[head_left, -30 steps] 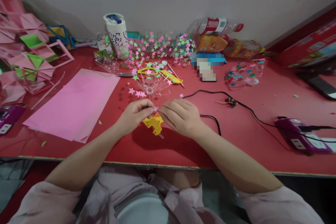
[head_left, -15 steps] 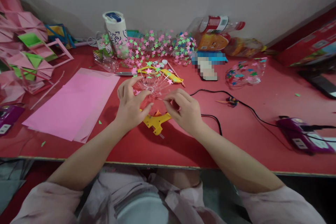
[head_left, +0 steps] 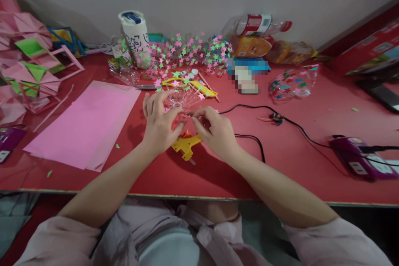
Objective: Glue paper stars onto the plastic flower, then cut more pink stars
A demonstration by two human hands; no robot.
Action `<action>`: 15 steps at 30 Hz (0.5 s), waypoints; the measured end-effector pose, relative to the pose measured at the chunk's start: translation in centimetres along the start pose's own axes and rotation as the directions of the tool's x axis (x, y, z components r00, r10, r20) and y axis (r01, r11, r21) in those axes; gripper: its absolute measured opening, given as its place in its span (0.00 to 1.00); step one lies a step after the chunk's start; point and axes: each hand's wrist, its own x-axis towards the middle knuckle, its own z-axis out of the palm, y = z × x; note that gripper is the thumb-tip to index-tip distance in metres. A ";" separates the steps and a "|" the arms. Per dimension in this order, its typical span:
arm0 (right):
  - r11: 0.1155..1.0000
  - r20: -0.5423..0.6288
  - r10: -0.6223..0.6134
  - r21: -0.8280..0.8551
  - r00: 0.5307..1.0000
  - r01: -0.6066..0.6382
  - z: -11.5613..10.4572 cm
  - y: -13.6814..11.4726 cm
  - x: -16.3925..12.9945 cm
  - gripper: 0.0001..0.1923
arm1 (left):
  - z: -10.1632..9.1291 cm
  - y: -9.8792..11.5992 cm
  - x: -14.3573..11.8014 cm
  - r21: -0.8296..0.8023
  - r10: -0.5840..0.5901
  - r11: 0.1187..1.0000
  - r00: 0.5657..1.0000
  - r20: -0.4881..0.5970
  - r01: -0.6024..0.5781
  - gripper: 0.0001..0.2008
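- At the far left edge, folded pink and green paper shapes (head_left: 28, 62) are heaped on the red table (head_left: 296, 162); below them, at the left edge, a purple device (head_left: 8, 143) is partly cut off.
- Left of centre, a stack of pink paper sheets (head_left: 84, 124) lies flat; small green scraps are scattered near its lower corner.
- Upper centre-left, a white tumbler with a blue lid (head_left: 134, 37) stands upright near the wall; beside it to the right spreads a cluster of pink and green paper stars (head_left: 190, 54).
- In the centre, the left hand (head_left: 160, 122) has its fingers spread and curved round the near side of a clear plastic piece with stars on thin sticks (head_left: 181, 99); thumb and fingers touch it; how firmly it grips cannot be told.
- Just right of that, the right hand (head_left: 213, 131) has thumb and forefinger pinched narrowly at the piece's lower edge; what lies between the fingertips is too small to tell.
- Under and between both hands, a yellow glue gun (head_left: 186, 145) lies on the table; a black cord (head_left: 258, 110) runs from near the right hand toward the right.
- Upper centre-right, a clear bottle with a red label (head_left: 255, 25) lies on its side; further right sits a clear bag of coloured stars (head_left: 291, 85).
- At the lower right, a purple power strip (head_left: 361, 160) rests near the table's front edge.
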 end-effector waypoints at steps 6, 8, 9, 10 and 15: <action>0.999 0.025 -0.004 0.054 1.000 0.003 -0.1 -0.3 -0.1 0.03 | 0.0 0.5 0.1 -0.054 -0.024 0.998 1.000 -0.001 0.024 0.04; 0.997 0.022 -0.052 0.054 0.998 0.051 -0.2 -0.2 0.0 0.04 | 0.0 0.5 0.1 -0.066 -0.027 0.997 1.000 0.004 0.027 0.03; 0.995 0.016 -0.088 0.045 0.996 0.087 -0.3 -0.1 0.0 0.04 | 0.0 0.6 0.0 -0.069 -0.027 0.997 1.000 0.008 0.028 0.03; 0.992 0.008 -0.125 0.033 0.992 0.125 -0.3 0.0 0.0 0.05 | 0.0 0.6 0.0 -0.072 -0.025 0.997 1.000 0.012 0.026 0.03; 0.957 0.038 -0.270 -0.097 0.962 0.272 -0.3 0.3 -0.1 0.07 | 0.2 0.6 -0.2 -0.092 0.000 0.996 1.000 0.004 0.001 0.04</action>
